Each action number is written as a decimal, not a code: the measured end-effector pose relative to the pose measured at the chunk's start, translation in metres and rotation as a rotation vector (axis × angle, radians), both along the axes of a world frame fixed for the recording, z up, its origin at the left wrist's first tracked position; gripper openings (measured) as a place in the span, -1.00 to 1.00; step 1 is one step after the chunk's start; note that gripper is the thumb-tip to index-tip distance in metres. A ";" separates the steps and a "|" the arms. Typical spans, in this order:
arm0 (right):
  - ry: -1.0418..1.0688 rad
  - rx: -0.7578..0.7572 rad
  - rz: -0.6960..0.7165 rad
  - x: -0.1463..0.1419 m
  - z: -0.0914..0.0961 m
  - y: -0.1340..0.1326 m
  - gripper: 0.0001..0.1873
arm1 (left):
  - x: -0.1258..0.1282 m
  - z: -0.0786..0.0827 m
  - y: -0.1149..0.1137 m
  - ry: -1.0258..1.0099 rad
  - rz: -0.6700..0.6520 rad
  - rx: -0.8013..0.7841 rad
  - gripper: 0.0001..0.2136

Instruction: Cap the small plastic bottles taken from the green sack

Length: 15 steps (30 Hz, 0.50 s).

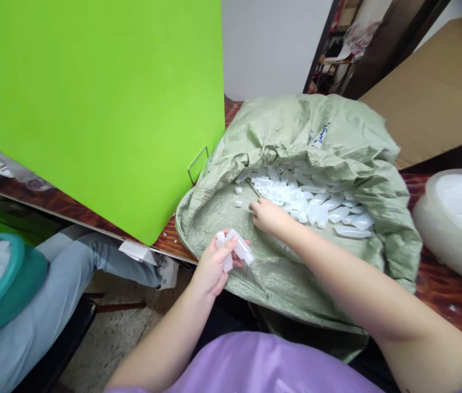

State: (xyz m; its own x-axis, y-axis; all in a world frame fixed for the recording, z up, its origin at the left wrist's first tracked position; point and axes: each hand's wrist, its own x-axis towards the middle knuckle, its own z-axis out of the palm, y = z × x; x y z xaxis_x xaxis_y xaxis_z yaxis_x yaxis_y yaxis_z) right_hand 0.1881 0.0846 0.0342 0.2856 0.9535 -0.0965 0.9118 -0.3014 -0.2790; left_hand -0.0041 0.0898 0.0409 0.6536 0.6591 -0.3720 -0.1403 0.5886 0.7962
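Observation:
My left hand (210, 273) is closed around a few small translucent white plastic tubes (240, 248), which look like little bottles. It is held over the near lip of an open pale green woven sack (317, 123). Inside the sack mouth my right hand (270, 216) has its fingers curled at the left edge of a heap of similar white plastic pieces (317, 199). What those fingers hold, if anything, is hidden. Two small white bits (238, 203) lie on the sack cloth just left of the right hand.
A large bright green board (104, 109) stands left of the sack, with a wire loop (197, 164) at its edge. On the right are a bulky whitish container (452, 229) and a cardboard flap (436, 93). Another person's legs (67, 273) and a teal basin (22, 289) are at lower left.

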 end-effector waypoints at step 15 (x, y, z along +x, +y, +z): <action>0.447 0.617 -0.007 -0.031 -0.004 -0.181 -0.63 | 0.033 -0.001 -0.054 -0.059 -0.066 -0.139 -0.66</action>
State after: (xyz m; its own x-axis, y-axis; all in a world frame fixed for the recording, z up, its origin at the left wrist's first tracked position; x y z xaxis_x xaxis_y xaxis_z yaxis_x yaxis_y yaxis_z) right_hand 0.1573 -0.0960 0.0298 0.3505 0.8704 0.3457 0.6712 0.0239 -0.7409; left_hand 0.0285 0.0354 0.0397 0.7170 0.5592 -0.4162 -0.1419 0.7017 0.6982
